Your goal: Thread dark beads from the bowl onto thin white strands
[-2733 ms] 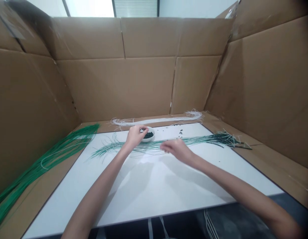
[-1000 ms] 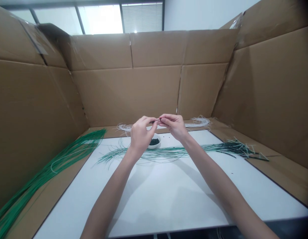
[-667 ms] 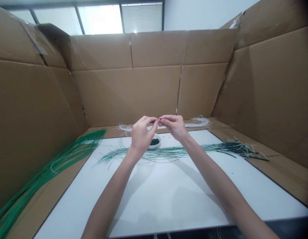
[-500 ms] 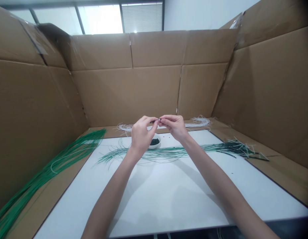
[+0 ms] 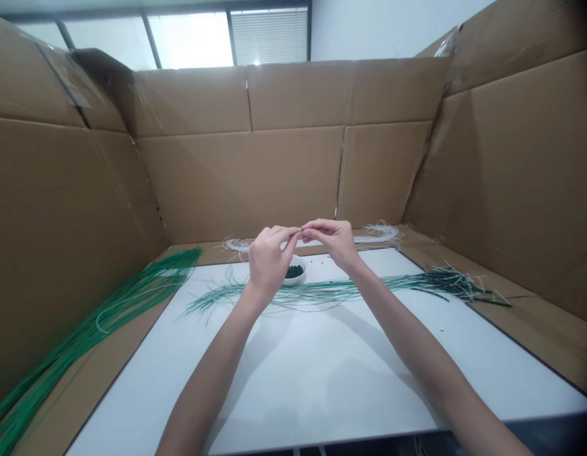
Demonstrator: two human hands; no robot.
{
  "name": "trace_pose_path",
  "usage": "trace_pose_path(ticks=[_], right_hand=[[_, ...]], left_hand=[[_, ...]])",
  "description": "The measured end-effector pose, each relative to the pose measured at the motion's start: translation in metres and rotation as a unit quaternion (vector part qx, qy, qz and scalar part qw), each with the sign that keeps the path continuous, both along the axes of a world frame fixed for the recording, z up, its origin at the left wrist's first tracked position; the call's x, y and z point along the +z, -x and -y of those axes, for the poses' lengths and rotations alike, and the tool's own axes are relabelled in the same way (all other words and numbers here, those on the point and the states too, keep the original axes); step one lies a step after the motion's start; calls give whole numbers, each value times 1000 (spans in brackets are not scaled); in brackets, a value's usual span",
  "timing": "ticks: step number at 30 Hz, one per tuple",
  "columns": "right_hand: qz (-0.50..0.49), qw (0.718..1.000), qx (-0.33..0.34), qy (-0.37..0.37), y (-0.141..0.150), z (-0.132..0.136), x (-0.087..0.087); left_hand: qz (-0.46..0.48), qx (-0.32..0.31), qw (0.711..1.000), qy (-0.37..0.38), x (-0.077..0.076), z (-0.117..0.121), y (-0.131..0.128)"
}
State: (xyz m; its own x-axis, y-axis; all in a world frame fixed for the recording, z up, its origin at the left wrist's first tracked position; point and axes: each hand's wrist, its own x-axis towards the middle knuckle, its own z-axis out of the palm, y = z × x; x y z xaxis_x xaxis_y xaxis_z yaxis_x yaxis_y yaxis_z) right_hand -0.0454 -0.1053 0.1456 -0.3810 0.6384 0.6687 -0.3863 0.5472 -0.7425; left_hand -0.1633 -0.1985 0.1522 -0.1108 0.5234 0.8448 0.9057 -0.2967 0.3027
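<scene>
My left hand (image 5: 270, 256) and my right hand (image 5: 332, 240) meet fingertip to fingertip above the far part of the white board. Both are closed in a pinch. A tiny dark thing shows between the fingertips, too small to name. Below and just behind my left hand stands a white bowl (image 5: 302, 276) holding small dark green bits (image 5: 294, 272); the hand hides its left side. A bundle of thin green strands (image 5: 321, 291) lies across the board under my wrists, its right end thicker and darker green.
A larger bundle of green strands (image 5: 107, 304) lies along the left cardboard edge. White strands (image 5: 381, 234) lie behind the hands at the back. Cardboard walls (image 5: 293, 171) enclose three sides of the white board (image 5: 297, 380). A few dark specks dot the board.
My left hand has dropped slightly and its fingers have shifted a little. The fingertips of both hands remain together. The bowl and strands lie as before.
</scene>
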Motion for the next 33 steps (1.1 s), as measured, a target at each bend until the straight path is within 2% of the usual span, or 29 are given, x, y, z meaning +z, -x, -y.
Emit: trace_pose_path(ticks=[6,9,13,15,20,25,33], right_hand=[[50,999,2,-18,-2,1,3],[89,995,2,-50,-3,2,4],[136,983,-41,-117,-7,5,5],[128,982,-59,-123,-9,7,7],[69,997,-9,-46,-11,8,11],[30,997,56,37,-8,-1,4],[-3,993,92,80,-5,-7,0]], left_hand=[[21,9,1000,-15,1,-1,0],[18,4,1000,-23,1,-2,-1],[18,-10,999,-36,1,-3,-1],[11,-23,999,-38,1,-4,0],[-7,-59,998,-35,0,-4,2],[-37,-71,996,-50,-1,-4,1],[-59,-74,993,-71,-1,-4,0]])
